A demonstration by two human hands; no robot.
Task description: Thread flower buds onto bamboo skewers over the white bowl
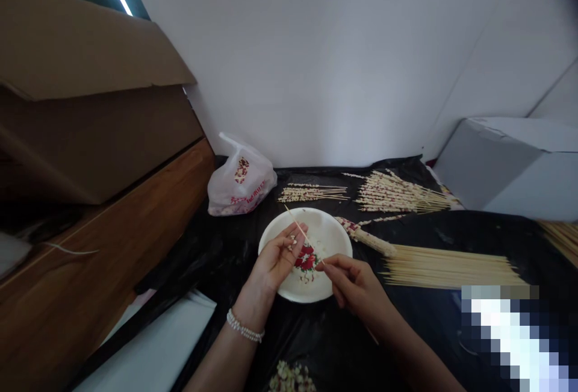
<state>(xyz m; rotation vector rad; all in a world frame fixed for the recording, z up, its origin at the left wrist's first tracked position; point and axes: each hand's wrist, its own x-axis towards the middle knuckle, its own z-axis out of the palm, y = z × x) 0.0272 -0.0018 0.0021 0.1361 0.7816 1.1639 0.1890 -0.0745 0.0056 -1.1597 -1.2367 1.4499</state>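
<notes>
Over a white bowl (274, 280) with a red flower design, my left hand (277, 259) is turned palm up, its fingers curled around a few small pale kernels (292, 240). My right hand (350, 280) pinches a thin wooden skewer (295, 221) between thumb and fingers. The skewer slants up and left across the left fingers, its tip beyond the bowl's far rim. Some loose bits lie in the bowl. What looks like a partly stripped corn cob (372, 240) rests against the bowl's right side.
Behind the bowl lie threaded skewers in a small group (311, 192) and a larger pile (392, 192). Bare skewers (451, 265) lie at right. A plastic bag (244, 181) stands back left, more kernels (291, 378) in front. Cardboard (90, 139) and a pale box (510, 169) flank the black sheet.
</notes>
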